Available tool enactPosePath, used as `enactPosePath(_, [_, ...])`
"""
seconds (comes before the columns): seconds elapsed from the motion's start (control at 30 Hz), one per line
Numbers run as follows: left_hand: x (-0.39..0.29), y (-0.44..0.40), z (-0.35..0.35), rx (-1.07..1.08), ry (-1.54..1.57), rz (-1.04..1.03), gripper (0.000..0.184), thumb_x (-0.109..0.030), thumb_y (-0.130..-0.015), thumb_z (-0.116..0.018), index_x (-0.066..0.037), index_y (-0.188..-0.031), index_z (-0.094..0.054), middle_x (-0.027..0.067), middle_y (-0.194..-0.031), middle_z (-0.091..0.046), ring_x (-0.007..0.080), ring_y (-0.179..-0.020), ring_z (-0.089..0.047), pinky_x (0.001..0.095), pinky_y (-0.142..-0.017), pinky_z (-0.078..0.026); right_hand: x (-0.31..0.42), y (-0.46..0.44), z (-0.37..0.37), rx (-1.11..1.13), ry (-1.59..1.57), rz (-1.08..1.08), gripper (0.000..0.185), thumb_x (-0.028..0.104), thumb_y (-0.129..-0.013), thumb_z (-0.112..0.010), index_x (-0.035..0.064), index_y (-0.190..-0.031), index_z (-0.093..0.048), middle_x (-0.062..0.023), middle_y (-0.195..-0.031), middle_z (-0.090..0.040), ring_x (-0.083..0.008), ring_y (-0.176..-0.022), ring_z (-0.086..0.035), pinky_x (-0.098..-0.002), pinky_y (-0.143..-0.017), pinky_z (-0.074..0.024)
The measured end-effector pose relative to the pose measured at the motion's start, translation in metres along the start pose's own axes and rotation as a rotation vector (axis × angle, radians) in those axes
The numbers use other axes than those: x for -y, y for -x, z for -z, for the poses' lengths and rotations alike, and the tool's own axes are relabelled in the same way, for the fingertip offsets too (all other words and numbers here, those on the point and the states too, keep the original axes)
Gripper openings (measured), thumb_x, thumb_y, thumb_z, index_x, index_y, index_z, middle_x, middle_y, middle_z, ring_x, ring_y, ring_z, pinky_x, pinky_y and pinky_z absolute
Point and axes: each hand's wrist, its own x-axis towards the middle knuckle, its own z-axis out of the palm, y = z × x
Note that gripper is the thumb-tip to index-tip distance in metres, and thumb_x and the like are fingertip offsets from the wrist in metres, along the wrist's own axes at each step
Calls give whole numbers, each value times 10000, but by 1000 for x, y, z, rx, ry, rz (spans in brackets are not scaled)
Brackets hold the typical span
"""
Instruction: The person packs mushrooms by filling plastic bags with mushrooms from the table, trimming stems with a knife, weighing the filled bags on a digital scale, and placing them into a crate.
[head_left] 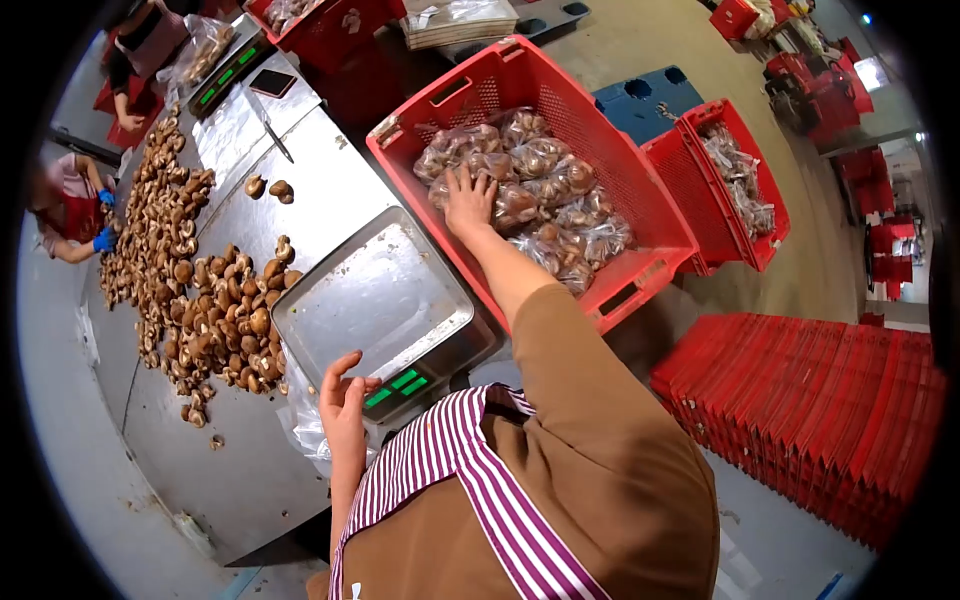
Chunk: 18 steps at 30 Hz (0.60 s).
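Note:
My right hand [470,200] lies with spread fingers on clear plastic bags of mushrooms [540,165], which fill much of a red crate [640,140]. It presses on the bags near the crate's left side without gripping one. My left hand [345,400] hovers by the near edge of the weighing scale [375,290], fingers loosely bent and apart, holding nothing. Green digits glow on the scale's display [395,388]. Beside my left hand are thin clear plastic bags [303,410], partly hidden by it. Loose brown mushrooms [230,310] are heaped left of the scale.
Across the metal table [230,480] a person with blue gloves [104,238] reaches into the mushrooms. Another scale [225,75], a phone [273,83] and a pen [280,143] sit farther back. Stacked red crates [800,410] stand right; another crate [720,185] holds bags.

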Motion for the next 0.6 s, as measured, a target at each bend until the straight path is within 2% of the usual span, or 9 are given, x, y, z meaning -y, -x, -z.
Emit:
enactPosePath(0.2, [32,23,22,-57,7,41,296,-91,-939,-530,-8,-1217,-591,113,-1229,-627,152,-894,-644,310,-849,-497,-35,58,-10,41,80,191,756,287,-865,-642,237,-1526,-279,-95,-1584,-247,-423,-1391,-295,-646,-1131,-144])
enactPosePath(0.3, [43,27,27,-42,54,39,284,-105,-941,-538,-9,-1202,-593,114,-1223,-629,144,-898,-643,316,-847,-497,-38,65,2,46,78,181,719,287,-871,-635,236,-1512,-314,-94,-1571,-272,-388,-1381,-322,-625,-1132,-178])
enactPosePath(0.37, [44,31,25,-37,68,31,282,-92,-941,-543,-3,-1204,-590,110,-1208,-635,142,-887,-643,306,-836,-495,-43,73,13,50,-133,128,665,286,-873,-633,174,-1477,-377,-115,-1537,-328,-353,-1363,-353,-568,-1133,-232])
enactPosePath(0.4, [44,33,26,-30,76,30,281,-79,-940,-548,3,-1206,-587,105,-1192,-642,140,-877,-643,296,-825,-494,-49,81,20,51,-132,133,665,286,-873,-633,174,-1477,-377,-115,-1537,-328,-353,-1363,-353,-568,-1133,-232])
enactPosePath(0.47, [44,38,28,-35,86,23,282,-78,-941,-547,3,-1208,-587,106,-1187,-642,142,-876,-643,298,-825,-496,-78,101,30,-123,-275,26,607,270,-884,-622,101,-1434,-428,-145,-1498,-377,-337,-1359,-362,-517,-1127,-268])
enactPosePath(0.53, [48,43,32,-41,96,15,282,-78,-941,-547,3,-1209,-586,108,-1182,-643,143,-875,-643,299,-825,-498,-117,121,36,-149,-275,-209,570,254,-907,-592,61,-1420,-436,-160,-1487,-391,-352,-1363,-358,-501,-1111,-295])
enactPosePath(0.6, [57,46,36,-34,143,8,274,-74,-938,-548,2,-1197,-596,109,-1166,-647,151,-869,-643,301,-833,-502,-162,135,24,-57,-185,-434,575,315,-934,-547,67,-1436,-417,-154,-1516,-355,-371,-1375,-337,-532,-1116,-273])
